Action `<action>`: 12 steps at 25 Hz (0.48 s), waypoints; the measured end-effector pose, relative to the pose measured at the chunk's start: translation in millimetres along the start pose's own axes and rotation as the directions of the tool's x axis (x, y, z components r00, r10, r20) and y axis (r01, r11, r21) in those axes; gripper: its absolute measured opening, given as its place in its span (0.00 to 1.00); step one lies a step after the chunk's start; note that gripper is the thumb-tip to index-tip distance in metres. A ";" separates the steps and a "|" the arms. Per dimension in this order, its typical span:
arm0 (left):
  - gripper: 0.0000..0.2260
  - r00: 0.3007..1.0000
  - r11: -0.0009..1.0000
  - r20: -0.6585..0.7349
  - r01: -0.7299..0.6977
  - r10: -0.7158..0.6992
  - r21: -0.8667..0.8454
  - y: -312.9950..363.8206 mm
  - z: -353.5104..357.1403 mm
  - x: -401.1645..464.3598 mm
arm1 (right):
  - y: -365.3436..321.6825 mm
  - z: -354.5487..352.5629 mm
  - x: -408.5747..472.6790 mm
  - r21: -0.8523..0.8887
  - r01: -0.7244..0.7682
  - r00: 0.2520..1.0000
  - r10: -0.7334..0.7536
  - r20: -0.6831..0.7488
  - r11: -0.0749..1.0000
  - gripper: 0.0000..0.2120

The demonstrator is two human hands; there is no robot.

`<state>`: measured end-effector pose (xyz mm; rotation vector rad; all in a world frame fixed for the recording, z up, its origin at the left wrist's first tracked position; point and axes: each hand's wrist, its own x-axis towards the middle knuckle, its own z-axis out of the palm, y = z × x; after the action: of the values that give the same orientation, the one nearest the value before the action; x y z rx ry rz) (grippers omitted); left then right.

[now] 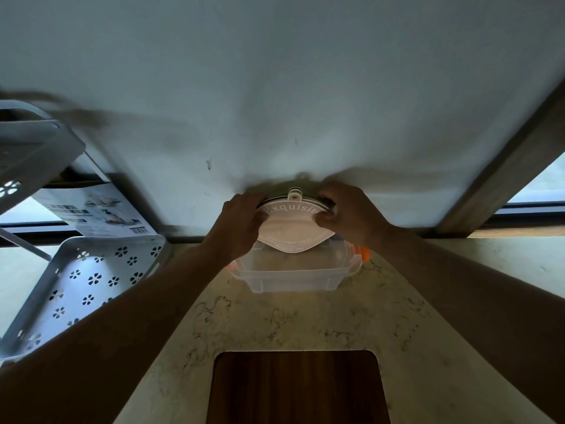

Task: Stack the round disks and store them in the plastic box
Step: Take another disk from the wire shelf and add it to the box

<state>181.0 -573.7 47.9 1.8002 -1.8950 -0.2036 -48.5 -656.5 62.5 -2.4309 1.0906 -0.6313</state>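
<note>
A stack of round disks [292,228], pale pink on top with white lettering and a small tab at its far edge, is tilted over the far side of a clear plastic box [290,276]. My left hand [237,224] grips the stack's left rim and my right hand [351,214] grips its right rim. Darker disk edges show behind the top disk. The box stands open on the marble counter [305,319] against the wall, with orange latches at its sides. The stack's lower edge dips into the box; the box's far part is hidden behind the disks.
A white perforated metal rack [88,280] stands at the left, with a printed cardboard box [97,212] behind it. A dark wooden board [298,390] lies on the near counter. The white wall rises just behind the box; a window frame [501,175] slants at right.
</note>
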 end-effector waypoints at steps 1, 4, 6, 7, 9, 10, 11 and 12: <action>0.14 1.000 1.000 0.003 -0.011 0.011 0.020 -0.5 1.3 0.3 | 1.5 0.9 0.1 0.004 -0.003 1.000 0.003 -0.006 1.000 0.09; 0.17 0.998 0.996 0.029 -0.062 0.061 0.063 -1.7 3.2 -0.3 | 3.4 1.8 -0.6 0.013 -0.014 1.000 0.014 -0.015 1.000 0.07; 0.18 0.997 0.996 0.039 -0.064 0.062 0.058 -1.3 2.9 -1.5 | 3.0 1.4 -1.3 0.017 -0.023 0.999 0.024 -0.026 1.000 0.09; 0.18 0.998 0.998 0.033 -0.048 0.047 0.043 -0.3 2.4 -0.9 | 2.6 0.5 -1.2 0.032 -0.035 0.999 0.036 -0.032 0.999 0.11; 0.16 1.000 1.000 -0.004 0.017 -0.017 -0.022 3.1 -0.1 0.9 | 1.8 -2.3 -1.3 0.078 -0.087 0.996 0.089 -0.027 0.993 0.17; 0.14 0.998 0.997 -0.025 0.051 -0.052 -0.066 5.1 -2.0 1.7 | 1.8 -4.1 -1.3 0.099 -0.114 0.993 0.117 -0.023 0.989 0.19; 0.12 0.996 0.992 -0.038 0.072 -0.076 -0.108 7.1 -4.0 2.6 | 1.8 -5.9 -1.4 0.116 -0.134 0.990 0.137 -0.019 0.984 0.19; 0.12 0.995 0.987 -0.042 0.080 -0.087 -0.139 8.7 -5.8 3.4 | 1.5 -7.9 -1.7 0.125 -0.144 0.989 0.146 -0.014 0.982 0.18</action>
<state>175.9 -574.7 57.6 1.7770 -1.7303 -0.3099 -54.8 -657.5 67.8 -2.2214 1.1888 -0.6602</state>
